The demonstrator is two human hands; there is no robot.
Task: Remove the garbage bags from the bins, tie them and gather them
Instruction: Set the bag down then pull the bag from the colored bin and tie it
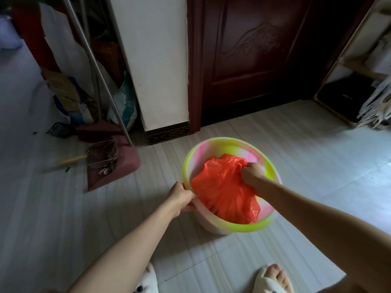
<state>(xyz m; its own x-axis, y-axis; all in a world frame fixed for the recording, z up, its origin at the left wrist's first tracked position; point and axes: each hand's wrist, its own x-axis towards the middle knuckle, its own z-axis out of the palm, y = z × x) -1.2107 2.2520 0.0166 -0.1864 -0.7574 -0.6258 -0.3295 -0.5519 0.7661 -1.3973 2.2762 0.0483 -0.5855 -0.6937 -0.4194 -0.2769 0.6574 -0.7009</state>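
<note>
A round pink and yellow-green bin [228, 142] stands on the tiled floor in front of me. An orange-red garbage bag [222, 189] fills its inside, crumpled and partly gathered. My right hand [252, 172] reaches into the bin from the right and grips a bunch of the bag near its top. My left hand [182, 192] holds the bin's near-left rim, its fingers curled over the edge where the bag meets it.
A dark red door [254, 56] stands behind the bin, a white wall pillar [156, 60] to its left. A red dustpan [114, 163] and leaning metal poles [99, 66] lie at the left. A shelf unit [355, 89] stands at the right. My slippered feet [270, 280] are below.
</note>
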